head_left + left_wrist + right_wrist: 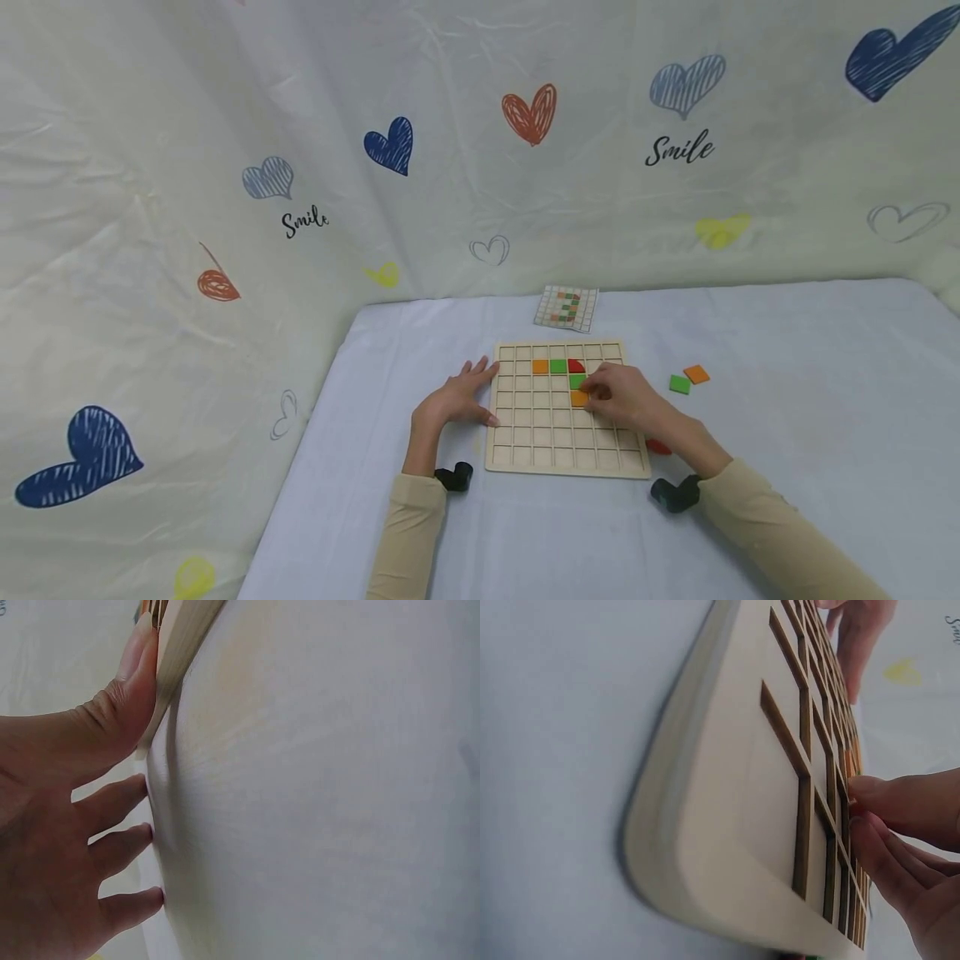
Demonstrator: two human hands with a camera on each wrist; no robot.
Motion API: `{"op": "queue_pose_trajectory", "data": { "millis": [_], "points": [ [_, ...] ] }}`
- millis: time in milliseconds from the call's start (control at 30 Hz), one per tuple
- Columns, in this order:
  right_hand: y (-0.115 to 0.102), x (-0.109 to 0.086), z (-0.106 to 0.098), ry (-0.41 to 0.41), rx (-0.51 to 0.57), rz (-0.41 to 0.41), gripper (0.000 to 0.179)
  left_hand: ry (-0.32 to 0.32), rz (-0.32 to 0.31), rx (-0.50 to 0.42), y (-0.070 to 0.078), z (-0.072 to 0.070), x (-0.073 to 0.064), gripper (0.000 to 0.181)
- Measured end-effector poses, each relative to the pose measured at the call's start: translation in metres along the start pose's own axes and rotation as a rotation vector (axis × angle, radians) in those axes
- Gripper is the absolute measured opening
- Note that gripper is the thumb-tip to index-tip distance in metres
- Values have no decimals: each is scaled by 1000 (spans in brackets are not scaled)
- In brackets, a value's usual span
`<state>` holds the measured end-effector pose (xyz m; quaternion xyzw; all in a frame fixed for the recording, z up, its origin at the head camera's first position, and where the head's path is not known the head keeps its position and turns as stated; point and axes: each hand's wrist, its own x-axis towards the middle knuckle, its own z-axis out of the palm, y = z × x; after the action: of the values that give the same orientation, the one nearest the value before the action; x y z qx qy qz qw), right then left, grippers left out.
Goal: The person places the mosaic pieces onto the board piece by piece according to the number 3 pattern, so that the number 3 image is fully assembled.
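Note:
A wooden grid board (525, 458) lies on the cloth. In its upper rows sit an orange square tile (540, 367), a green one (558, 367) and a red rounded piece (575, 366). Below the red piece come a second green tile (575, 382) and a second orange tile (578, 399). My right hand (622, 396) pinches at the right side of that lower orange tile, thumb and forefinger close together; the fingers partly cover it. At the board's left edge, my left hand (453, 400) is spread, its thumb (139, 664) touching the wooden rim and other fingers reaching beside it.
A pattern card (567, 308) with a printed grid lies behind the board. On the right are a loose green tile (679, 384) and a loose orange tile (697, 374). A red piece (658, 447) shows partly beneath my right wrist. A heart-printed curtain (450, 167) hangs behind the table.

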<state>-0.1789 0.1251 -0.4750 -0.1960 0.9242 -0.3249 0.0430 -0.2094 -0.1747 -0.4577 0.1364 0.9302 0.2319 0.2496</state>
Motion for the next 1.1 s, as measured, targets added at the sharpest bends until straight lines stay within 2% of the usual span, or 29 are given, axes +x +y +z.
{"op": "queue_pose_trajectory", "data": {
  "millis": [300,667,933,1100],
  "points": [
    [10,-12,-11,89,-9,-34,14,-1,-10,1,0,0,1,102],
    [22,-32,-26,93,-3,-24,15,0,1,8,0,1,1,102],
    [31,-43,-33,74,5,4,19,2,1,10,2,1,0,101],
    [35,-50,-35,56,-3,22,15,0,-1,6,1,0,-1,101]
  ]
}}
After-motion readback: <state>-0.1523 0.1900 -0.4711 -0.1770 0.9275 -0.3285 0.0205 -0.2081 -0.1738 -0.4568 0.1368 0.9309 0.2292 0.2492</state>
